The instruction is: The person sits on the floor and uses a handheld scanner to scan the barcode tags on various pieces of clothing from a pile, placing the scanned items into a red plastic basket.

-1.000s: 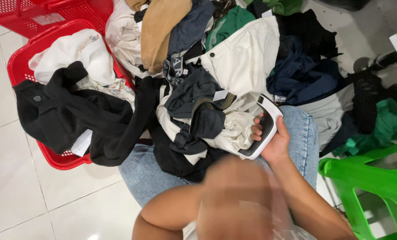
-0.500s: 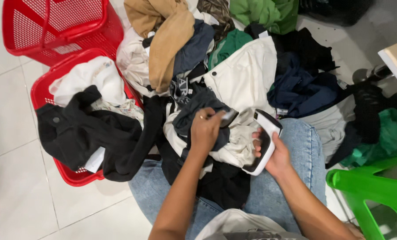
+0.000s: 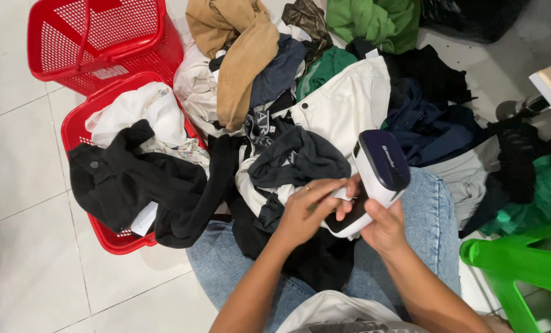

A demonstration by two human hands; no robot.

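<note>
Right hand (image 3: 383, 228) gripping white handheld scanner (image 3: 374, 179), now raised | left hand (image 3: 306, 213) moved in, pinching white tag (image 3: 340, 194) under it | dark garment (image 3: 297, 160) just beyond left hand

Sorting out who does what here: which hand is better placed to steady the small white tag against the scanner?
Probably the left hand: its fingers already pinch the small white tag, while the right hand is full, gripping the white-and-navy handheld scanner.

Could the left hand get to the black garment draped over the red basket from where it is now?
Probably yes: the left hand sits by the scanner, and only low clothes lie between it and the black garment on the red basket.
</note>
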